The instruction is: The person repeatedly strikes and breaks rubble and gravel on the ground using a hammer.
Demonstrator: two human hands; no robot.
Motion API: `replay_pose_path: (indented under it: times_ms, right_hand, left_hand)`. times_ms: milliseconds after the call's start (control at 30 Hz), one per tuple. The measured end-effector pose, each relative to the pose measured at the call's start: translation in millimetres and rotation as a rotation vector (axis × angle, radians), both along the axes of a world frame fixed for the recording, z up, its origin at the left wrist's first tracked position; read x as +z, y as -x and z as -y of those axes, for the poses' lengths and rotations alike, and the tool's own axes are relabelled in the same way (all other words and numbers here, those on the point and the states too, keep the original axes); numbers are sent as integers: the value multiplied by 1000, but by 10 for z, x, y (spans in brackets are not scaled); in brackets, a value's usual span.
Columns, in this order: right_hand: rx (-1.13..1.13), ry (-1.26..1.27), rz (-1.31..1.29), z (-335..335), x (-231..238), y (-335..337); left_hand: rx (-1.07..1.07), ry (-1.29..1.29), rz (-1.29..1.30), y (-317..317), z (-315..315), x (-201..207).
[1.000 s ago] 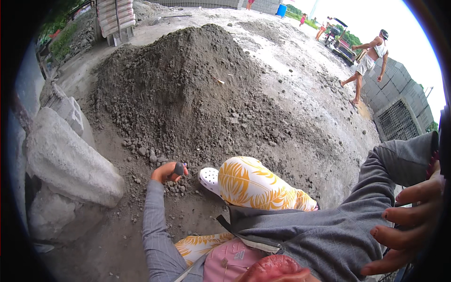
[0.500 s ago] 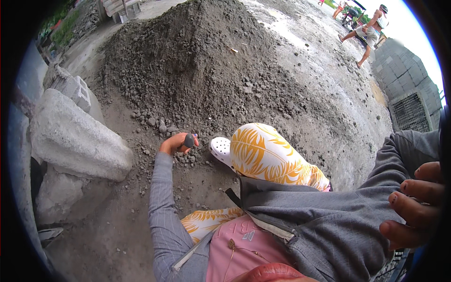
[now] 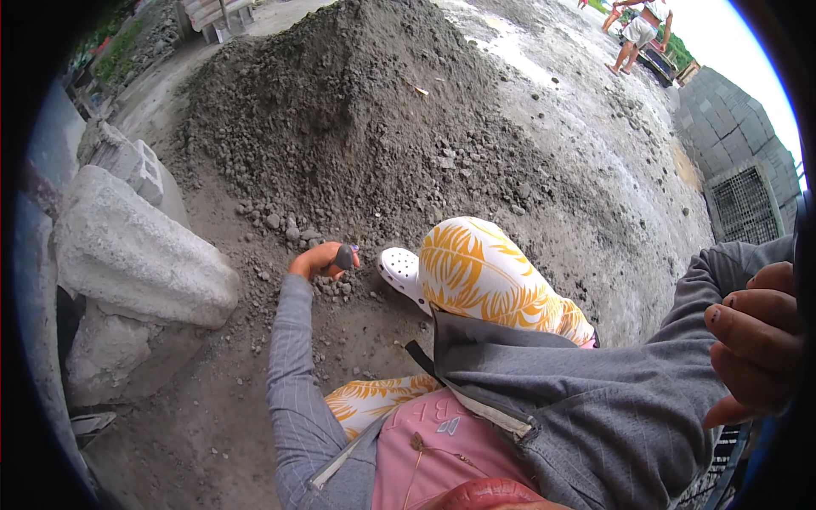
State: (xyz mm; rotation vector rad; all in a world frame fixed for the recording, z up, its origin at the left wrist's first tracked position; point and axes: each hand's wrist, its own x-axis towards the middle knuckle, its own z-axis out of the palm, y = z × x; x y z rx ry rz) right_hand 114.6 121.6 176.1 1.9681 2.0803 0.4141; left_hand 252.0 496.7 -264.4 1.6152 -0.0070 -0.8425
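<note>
My left hand (image 3: 319, 260) is low over the gravelly ground at the foot of a grey sand and gravel heap (image 3: 340, 119). Its fingers are closed round a smooth dark grey stone (image 3: 343, 257). Several loose stones (image 3: 293, 232) lie just beyond that hand, with smaller gravel beneath it. At the right rim, close to the camera, my right hand (image 3: 761, 344) is raised with its fingers loosely bent and thumb apart. Nothing shows in it, though part is cut off by the dark rim. My white clog (image 3: 399, 270) rests beside the heap's near edge.
Rough concrete chunks (image 3: 144, 246) stand at the left, with a hollow block (image 3: 146, 174) behind. Stacked grey blocks (image 3: 727, 119) and a metal grate (image 3: 745, 208) are at the right. Another person (image 3: 642, 30) stands far off at the top right.
My right hand's fingers have drawn in and bent more. My left hand has stayed almost still with the stone. The distant person has moved left and farther away.
</note>
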Motion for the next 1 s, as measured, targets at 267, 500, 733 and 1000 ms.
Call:
replay_pose_path:
  times_ms: [267, 500, 733, 1000]
  right_hand:
    - [-98, 132, -224, -58, -30, -201]
    - [-79, 51, -935, -323, -866, -1326]
    - [-1195, -281, -1384, -848, -4246, -2161]
    - [-927, 380, -1600, -369, -4375, -1996]
  left_hand:
    - [-75, 65, 12, 138, -40, -60]
    - [40, 31, -70, 67, 1, 51]
    - [415, 271, 183, 4, 100, -246]
    - [548, -207, 584, 117, 381, -365]
